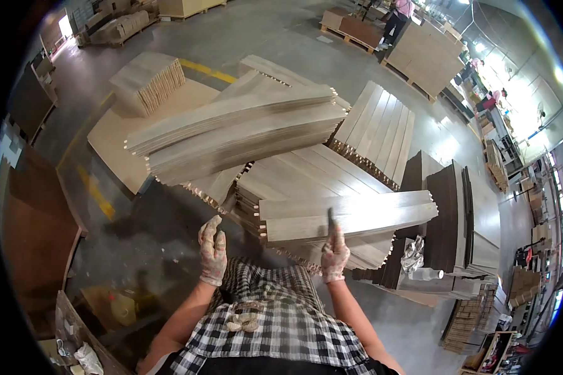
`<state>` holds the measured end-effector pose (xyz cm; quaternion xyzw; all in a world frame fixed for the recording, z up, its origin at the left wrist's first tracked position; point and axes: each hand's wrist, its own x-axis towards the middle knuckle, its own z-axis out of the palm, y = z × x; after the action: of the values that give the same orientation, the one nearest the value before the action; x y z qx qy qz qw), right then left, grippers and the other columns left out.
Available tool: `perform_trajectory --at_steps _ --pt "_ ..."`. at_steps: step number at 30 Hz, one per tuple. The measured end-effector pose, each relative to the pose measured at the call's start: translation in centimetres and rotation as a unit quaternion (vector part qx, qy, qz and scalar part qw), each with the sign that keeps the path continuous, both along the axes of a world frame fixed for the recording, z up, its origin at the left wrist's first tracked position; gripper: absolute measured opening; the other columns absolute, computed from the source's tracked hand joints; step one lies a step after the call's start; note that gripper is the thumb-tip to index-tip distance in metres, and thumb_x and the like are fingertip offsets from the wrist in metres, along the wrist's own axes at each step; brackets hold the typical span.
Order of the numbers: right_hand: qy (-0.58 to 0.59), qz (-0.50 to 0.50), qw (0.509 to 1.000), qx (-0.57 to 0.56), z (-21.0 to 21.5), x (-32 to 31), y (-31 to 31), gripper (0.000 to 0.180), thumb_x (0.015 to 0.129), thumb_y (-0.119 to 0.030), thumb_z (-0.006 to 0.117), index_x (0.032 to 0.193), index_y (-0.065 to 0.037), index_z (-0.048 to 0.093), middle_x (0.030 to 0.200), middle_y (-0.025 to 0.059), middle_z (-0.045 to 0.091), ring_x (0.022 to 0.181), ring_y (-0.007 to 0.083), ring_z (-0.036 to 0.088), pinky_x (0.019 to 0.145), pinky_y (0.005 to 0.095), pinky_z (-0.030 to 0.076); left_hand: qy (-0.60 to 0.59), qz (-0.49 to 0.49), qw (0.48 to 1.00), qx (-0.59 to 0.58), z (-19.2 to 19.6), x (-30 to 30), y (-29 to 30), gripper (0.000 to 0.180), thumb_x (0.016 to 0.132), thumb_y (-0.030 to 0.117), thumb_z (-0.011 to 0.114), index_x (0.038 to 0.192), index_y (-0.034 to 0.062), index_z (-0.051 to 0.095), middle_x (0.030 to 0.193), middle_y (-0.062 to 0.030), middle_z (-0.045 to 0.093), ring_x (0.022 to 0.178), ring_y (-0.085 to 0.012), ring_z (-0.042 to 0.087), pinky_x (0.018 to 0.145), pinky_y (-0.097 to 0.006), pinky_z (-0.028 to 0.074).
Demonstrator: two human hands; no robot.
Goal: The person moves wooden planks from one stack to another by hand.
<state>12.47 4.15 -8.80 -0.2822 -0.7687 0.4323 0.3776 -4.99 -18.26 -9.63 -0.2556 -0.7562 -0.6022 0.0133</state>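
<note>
My left hand [212,251], in a pale stained work glove, is raised over the floor left of the nearest boards, its fingers apart and nothing in it. At the front edge of a short stack of grey wood-grain boards [294,211] is my right hand [335,257], gloved alike, fingers stretched upward. Above its fingertips runs a narrow dark streak; whether it is a shadow, a reflection or an object I cannot tell. This stack rests on a wider layer of similar boards [294,172]. Behind lie two long bundles [244,128], set at an angle across the pile.
Another board stack [376,128] stands at the right rear. Dark panels [442,215] stand further right, with crumpled plastic [412,255] and a clear bottle [426,274] beside them. A block of boards [145,81] sits on a brown sheet [122,140] at left. People work in the background.
</note>
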Motion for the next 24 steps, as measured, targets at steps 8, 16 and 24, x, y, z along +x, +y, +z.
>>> perform_trajectory --at_steps 8,16,24 --pt "-0.126 0.184 0.971 0.091 -0.9 -2.4 -4.8 0.062 0.077 -0.001 0.058 0.135 -0.021 0.050 0.081 0.0076 0.066 0.060 0.0182 0.059 0.054 0.0324 0.049 0.001 -0.039 0.998 0.042 0.7 -0.1 3.8 0.035 0.091 0.005 0.051 0.126 0.0024 0.052 0.124 -0.0107 0.054 0.118 -0.0260 0.047 0.102 -0.037 0.036" --pt "-0.171 -0.005 0.968 0.181 -1.3 4.5 5.4 0.048 0.083 0.004 0.051 0.127 -0.013 0.056 0.108 0.0113 0.066 0.080 0.0200 0.068 0.062 0.0322 0.054 0.182 -0.183 0.961 -0.098 2.8 3.5 11.4 0.039 0.083 0.014 0.063 0.120 0.0051 0.057 0.120 -0.0115 0.054 0.113 -0.0316 0.049 0.098 -0.041 0.039" --pt "-0.216 -0.260 0.940 0.048 -1.1 19.1 28.2 0.030 0.096 -0.012 0.052 0.124 -0.018 0.062 0.101 0.0126 0.070 0.073 0.0171 0.064 0.072 0.0291 0.050 0.274 -0.280 0.854 -0.342 4.2 6.4 18.7 0.066 0.072 0.040 0.071 0.126 0.0075 0.051 0.121 -0.0104 0.054 0.114 -0.0304 0.048 0.096 -0.046 0.037"
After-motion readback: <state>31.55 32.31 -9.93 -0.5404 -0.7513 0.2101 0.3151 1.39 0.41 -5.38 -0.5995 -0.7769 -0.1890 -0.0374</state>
